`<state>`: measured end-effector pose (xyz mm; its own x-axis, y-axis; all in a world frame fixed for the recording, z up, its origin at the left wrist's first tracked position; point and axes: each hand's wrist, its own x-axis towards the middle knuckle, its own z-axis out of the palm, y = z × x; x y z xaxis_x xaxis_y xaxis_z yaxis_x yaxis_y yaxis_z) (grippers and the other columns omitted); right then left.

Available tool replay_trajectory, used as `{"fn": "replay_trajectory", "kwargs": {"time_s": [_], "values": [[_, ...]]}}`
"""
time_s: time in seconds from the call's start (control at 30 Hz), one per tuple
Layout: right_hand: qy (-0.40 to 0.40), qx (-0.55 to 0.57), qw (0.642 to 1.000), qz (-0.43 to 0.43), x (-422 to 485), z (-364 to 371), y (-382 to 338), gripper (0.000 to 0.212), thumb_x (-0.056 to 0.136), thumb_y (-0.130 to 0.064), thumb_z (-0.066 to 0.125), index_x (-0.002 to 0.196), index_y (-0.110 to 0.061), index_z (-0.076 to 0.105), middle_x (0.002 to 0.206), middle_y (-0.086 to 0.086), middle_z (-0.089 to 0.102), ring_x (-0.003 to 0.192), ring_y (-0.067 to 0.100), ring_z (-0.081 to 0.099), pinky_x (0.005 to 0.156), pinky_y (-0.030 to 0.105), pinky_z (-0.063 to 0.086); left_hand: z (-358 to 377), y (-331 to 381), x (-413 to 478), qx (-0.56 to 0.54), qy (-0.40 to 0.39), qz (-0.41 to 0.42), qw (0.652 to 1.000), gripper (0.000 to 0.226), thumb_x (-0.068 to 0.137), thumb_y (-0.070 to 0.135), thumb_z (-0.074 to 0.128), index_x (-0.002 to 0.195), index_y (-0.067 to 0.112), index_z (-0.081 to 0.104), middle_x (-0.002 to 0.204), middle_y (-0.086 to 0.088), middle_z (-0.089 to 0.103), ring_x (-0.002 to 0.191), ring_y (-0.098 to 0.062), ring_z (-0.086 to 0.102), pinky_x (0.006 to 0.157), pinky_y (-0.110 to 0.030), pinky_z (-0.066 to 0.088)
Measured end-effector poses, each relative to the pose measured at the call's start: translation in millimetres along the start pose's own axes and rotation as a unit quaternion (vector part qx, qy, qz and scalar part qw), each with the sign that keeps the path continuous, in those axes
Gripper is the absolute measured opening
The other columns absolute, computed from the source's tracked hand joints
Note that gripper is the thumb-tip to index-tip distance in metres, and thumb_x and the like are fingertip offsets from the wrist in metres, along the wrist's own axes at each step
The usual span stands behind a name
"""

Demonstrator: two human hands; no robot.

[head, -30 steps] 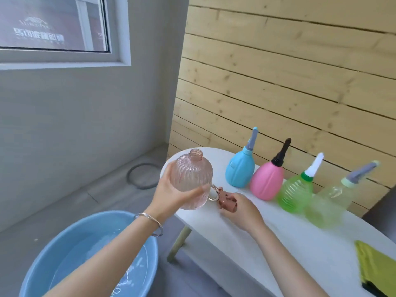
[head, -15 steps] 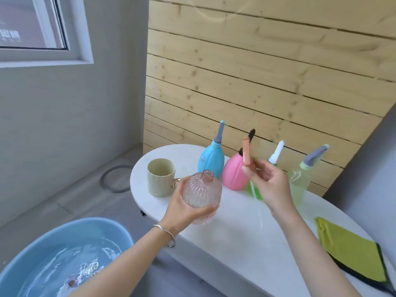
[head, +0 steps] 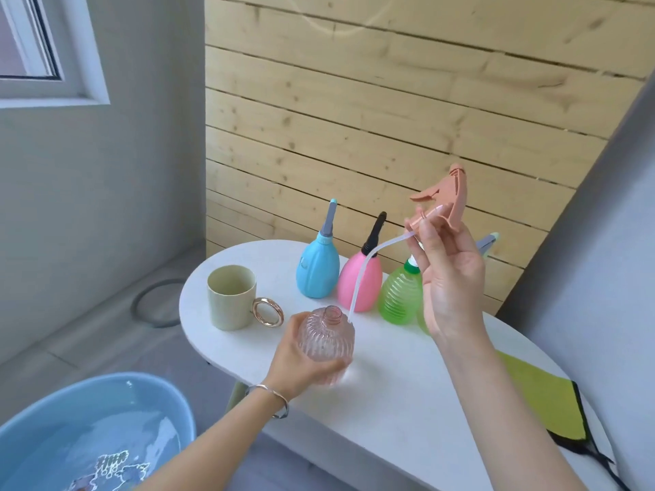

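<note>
The left hand (head: 301, 363) curls round the belly of the ribbed clear-pink plastic bottle (head: 326, 343), which stands upright near the front edge of the white oval table (head: 390, 402). Above-right of the bottle, the right hand (head: 450, 278) pinches the salmon plastic trigger sprayer (head: 450, 200) by its collar. Its limp white dip tube (head: 360, 278) ends just beside the bottle's neck. The bottle looks light and tippy, and the tube will likely sway. There is open room above; 3 squeeze bottles (head: 359, 285) crowd behind.

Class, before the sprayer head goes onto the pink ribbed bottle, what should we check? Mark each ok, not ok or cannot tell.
1. Left hand grips the ribbed bottle standing on the table: ok.
2. Bottle mouth uncovered: ok.
3. Right hand holds the sprayer head: ok.
4. Tube tip over the mouth: not ok, it hangs just beside it.
5. Water inside the bottle: cannot tell.
</note>
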<state>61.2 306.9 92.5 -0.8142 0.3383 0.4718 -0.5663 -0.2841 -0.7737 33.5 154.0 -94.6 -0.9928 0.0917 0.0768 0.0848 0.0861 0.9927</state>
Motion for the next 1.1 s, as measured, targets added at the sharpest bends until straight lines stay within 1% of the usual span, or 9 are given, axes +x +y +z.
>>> {"fn": "replay_trajectory", "kwargs": {"time_s": [0.1, 0.2, 0.3, 0.43, 0.53, 0.63, 0.9, 0.97, 1.1], "values": [[-0.009, 0.01, 1.0, -0.01, 4, 5, 6, 0.035, 0.071, -0.025, 0.071, 0.104, -0.017, 0.062, 0.095, -0.01, 0.069, 0.103, 0.019, 0.065, 0.091, 0.028, 0.049, 1, -1, 2, 0.009, -0.006, 0.007, 1.0, 0.091, 0.04, 0.044, 0.09, 0.118, 0.028, 0.045, 0.116, 0.006, 0.061, 0.109, -0.009, 0.06, 0.098, -0.041, 0.049], [-0.012, 0.007, 1.0, -0.022, 6, 9, 16, 0.031, 0.073, -0.025, 0.071, 0.101, -0.018, 0.062, 0.095, -0.009, 0.067, 0.108, 0.018, 0.063, 0.1, 0.036, 0.046, 0, -3, 3, 0.019, -0.012, 0.008, 1.0, 0.094, 0.04, 0.049, 0.09, 0.12, 0.028, 0.044, 0.117, 0.007, 0.06, 0.111, -0.008, 0.059, 0.098, -0.04, 0.048], [-0.008, -0.006, 1.0, -0.028, 6, 10, 25, 0.022, 0.077, -0.018, 0.068, 0.098, -0.018, 0.063, 0.093, -0.01, 0.067, 0.105, 0.014, 0.064, 0.101, 0.037, 0.045, -1, 0, 3, 0.023, -0.017, 0.016, 0.999, 0.093, 0.041, 0.049, 0.089, 0.119, 0.027, 0.043, 0.116, 0.008, 0.06, 0.109, -0.006, 0.059, 0.098, -0.035, 0.049], [-0.011, -0.019, 0.999, -0.024, 1, 10, 34, 0.024, 0.077, -0.015, 0.066, 0.101, -0.013, 0.061, 0.093, -0.009, 0.067, 0.099, 0.01, 0.066, 0.097, 0.033, 0.048, -1, 2, 3, 0.032, -0.027, 0.023, 0.999, 0.093, 0.041, 0.051, 0.086, 0.119, 0.027, 0.042, 0.116, 0.008, 0.059, 0.106, 0.001, 0.058, 0.095, -0.025, 0.048], [-0.022, -0.034, 0.999, -0.007, -8, 9, 43, 0.026, 0.077, -0.016, 0.066, 0.102, -0.012, 0.06, 0.09, -0.014, 0.068, 0.103, 0.016, 0.063, 0.105, 0.041, 0.044, -2, 1, 3, 0.034, -0.028, 0.019, 0.999, 0.092, 0.042, 0.05, 0.087, 0.119, 0.028, 0.042, 0.115, 0.01, 0.06, 0.106, 0.0, 0.059, 0.096, -0.029, 0.049], [-0.031, -0.038, 0.999, -0.004, -15, 7, 43, 0.027, 0.077, -0.016, 0.065, 0.102, -0.01, 0.058, 0.09, -0.015, 0.069, 0.106, 0.013, 0.063, 0.106, 0.043, 0.042, -2, 1, 3, 0.037, -0.03, 0.017, 0.999, 0.091, 0.042, 0.051, 0.087, 0.118, 0.03, 0.041, 0.115, 0.012, 0.059, 0.106, 0.001, 0.058, 0.097, -0.029, 0.048], [-0.101, -0.066, 0.993, 0.0, -31, -1, 32, 0.023, 0.079, -0.008, 0.069, 0.1, -0.01, 0.059, 0.09, -0.014, 0.07, 0.098, 0.012, 0.067, 0.087, 0.023, 0.051, -2, 2, 3, 0.04, -0.031, 0.016, 0.999, 0.094, 0.042, 0.054, 0.086, 0.119, 0.029, 0.041, 0.116, 0.013, 0.059, 0.108, 0.001, 0.057, 0.098, -0.029, 0.047], [-0.118, -0.084, 0.989, 0.022, -35, -5, 38, 0.022, 0.081, -0.008, 0.068, 0.101, -0.011, 0.06, 0.091, -0.012, 0.071, 0.097, 0.013, 0.067, 0.083, 0.019, 0.05, -2, 4, 3, 0.039, -0.032, 0.015, 0.999, 0.093, 0.041, 0.054, 0.085, 0.119, 0.029, 0.041, 0.116, 0.013, 0.058, 0.108, 0.001, 0.057, 0.097, -0.029, 0.047], [-0.132, -0.135, 0.977, 0.101, -34, -15, 66, 0.018, 0.085, -0.002, 0.061, 0.1, -0.014, 0.061, 0.086, -0.016, 0.071, 0.086, -0.001, 0.066, 0.079, 0.015, 0.05, -3, 3, 3, 0.04, -0.034, 0.01, 0.999, 0.094, 0.041, 0.055, 0.085, 0.119, 0.028, 0.041, 0.115, 0.013, 0.058, 0.107, 0.002, 0.057, 0.096, -0.029, 0.048]]}}
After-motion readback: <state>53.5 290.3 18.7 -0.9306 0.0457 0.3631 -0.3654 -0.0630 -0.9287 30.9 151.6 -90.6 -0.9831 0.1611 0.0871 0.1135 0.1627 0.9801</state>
